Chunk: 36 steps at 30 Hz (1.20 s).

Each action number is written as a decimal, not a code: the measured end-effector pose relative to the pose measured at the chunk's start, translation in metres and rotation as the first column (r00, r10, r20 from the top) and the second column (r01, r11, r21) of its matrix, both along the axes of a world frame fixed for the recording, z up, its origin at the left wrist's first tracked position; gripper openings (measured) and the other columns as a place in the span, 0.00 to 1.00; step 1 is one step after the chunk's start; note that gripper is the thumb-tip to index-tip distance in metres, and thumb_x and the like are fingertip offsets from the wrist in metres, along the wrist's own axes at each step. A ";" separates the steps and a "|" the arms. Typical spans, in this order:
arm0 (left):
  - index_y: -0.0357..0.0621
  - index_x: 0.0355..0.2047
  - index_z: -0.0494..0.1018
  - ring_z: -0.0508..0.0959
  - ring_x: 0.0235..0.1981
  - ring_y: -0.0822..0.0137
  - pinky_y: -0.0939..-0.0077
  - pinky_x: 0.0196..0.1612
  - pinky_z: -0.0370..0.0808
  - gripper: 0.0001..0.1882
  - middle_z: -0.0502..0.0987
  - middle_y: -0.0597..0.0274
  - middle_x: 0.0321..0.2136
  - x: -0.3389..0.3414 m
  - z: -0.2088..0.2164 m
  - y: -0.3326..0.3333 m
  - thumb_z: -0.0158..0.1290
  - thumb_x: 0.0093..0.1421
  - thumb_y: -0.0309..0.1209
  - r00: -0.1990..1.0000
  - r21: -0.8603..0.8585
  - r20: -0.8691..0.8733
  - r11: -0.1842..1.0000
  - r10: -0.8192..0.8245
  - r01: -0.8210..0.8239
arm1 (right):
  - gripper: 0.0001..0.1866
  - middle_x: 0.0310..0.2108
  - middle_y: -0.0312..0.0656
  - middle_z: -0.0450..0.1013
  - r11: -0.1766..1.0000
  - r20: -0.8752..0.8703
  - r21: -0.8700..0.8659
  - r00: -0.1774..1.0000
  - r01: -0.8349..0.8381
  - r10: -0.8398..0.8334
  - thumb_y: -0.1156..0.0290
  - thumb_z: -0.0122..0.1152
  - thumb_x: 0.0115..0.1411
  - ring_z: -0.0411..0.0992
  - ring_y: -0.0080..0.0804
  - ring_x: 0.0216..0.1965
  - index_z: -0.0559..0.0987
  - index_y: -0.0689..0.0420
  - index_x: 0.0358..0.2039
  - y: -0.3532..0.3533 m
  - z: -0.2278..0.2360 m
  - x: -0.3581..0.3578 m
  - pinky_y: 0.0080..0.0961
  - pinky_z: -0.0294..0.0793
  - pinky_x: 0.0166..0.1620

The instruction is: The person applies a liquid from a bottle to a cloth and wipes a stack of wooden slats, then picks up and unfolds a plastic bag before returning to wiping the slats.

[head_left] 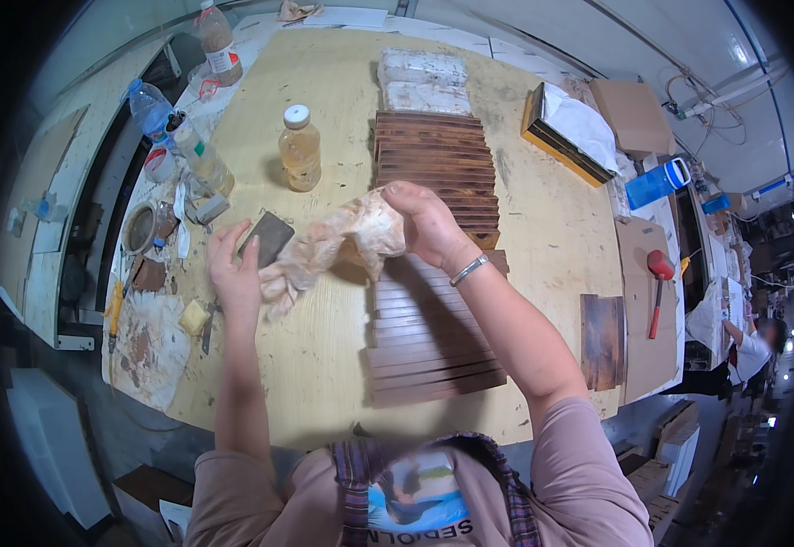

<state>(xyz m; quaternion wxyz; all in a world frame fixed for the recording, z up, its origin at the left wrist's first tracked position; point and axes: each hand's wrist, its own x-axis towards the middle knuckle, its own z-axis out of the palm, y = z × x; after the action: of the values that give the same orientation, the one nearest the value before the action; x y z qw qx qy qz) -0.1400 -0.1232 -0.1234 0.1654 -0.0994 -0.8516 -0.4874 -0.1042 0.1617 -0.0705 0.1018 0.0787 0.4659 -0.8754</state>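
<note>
My right hand [429, 228] is closed on a crumpled, brown-stained cloth [347, 232]. The cloth stretches left from that hand, over the table and the edge of the wooden strips. On the left, my left hand [234, 269] has its thumb and fingers around the corner of a dark grey sanding block [271, 239]. The cloth's loose end hangs beside my left hand. Below and beyond my right hand lies a long row of wooden strips [433, 150], dark brown at the far part. Nearer strips [429, 369] look paler and greyish.
A capped bottle of yellowish liquid [300, 150] stands beyond the cloth. Bottles, a cup [141, 226] and a stained rag [150, 356] crowd the left edge. At right are a red mallet [659, 278], a dark board [602, 339] and a blue bottle [657, 185]. A person [751, 356] is farther right.
</note>
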 end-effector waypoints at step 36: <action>0.35 0.55 0.67 0.76 0.50 0.57 0.58 0.54 0.73 0.17 0.75 0.51 0.50 -0.038 -0.052 -0.039 0.45 0.67 0.27 0.739 0.926 0.318 0.029 -0.593 -0.375 | 0.16 0.36 0.51 0.77 -0.008 -0.439 0.868 0.774 0.497 0.456 0.66 0.68 0.43 0.75 0.43 0.42 0.80 0.60 0.32 -0.130 0.000 -0.166 0.35 0.74 0.46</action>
<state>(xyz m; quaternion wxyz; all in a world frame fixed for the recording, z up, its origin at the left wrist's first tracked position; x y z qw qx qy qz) -0.1779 -0.1622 -0.1753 -0.1684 0.1488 -0.2453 -0.9431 -0.2701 0.0316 -0.0703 -0.1637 -0.1653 0.9427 -0.2392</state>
